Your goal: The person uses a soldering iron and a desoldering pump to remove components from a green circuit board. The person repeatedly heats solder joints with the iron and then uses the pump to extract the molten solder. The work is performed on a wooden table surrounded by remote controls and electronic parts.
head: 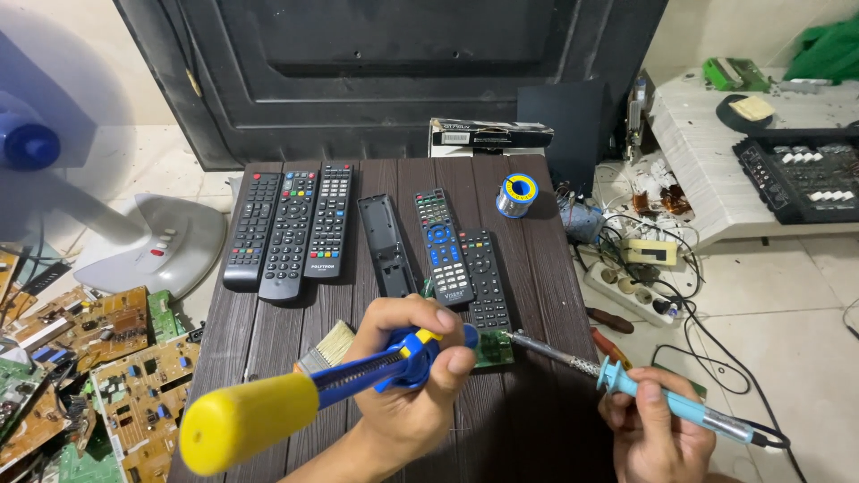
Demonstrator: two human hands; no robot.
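Note:
My left hand [413, 376] grips a blue and yellow desoldering pump [295, 398], its nozzle pointing at a small green circuit board [492, 349] on the dark wooden table [537, 268]. In my right hand [649, 429] is a light blue soldering iron [617, 376], and its metal tip touches the board's right edge. A paint brush [324, 349] lies just left of my left hand. Part of the board is hidden behind my left fingers.
Three remotes [288, 228] lie side by side at the table's left, an open remote shell [386, 243] and two more remotes [461, 255] in the middle. A solder spool [516, 195] sits at the back. Circuit boards [107, 376] litter the floor left; a power strip [631, 291] and cables lie right.

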